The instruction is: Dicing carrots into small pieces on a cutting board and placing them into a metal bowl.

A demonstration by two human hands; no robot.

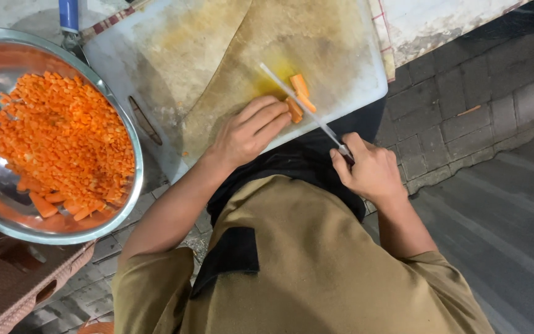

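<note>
A steel bowl [132, 148] of diced carrot (at nine o'clock) is set beside the cutting board [217, 68]. Carrot sticks [298, 99] are pinned under the left hand [248, 133], fingers pressed together; the knife [304, 108] is gripped by the right hand [369, 170].

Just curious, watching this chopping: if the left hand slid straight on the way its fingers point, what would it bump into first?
The left hand points up and to the right, fingertips on a carrot piece. It would meet that piece first, then the knife blade right behind it, though the blade's height above the cutting board is hard to judge.
</note>
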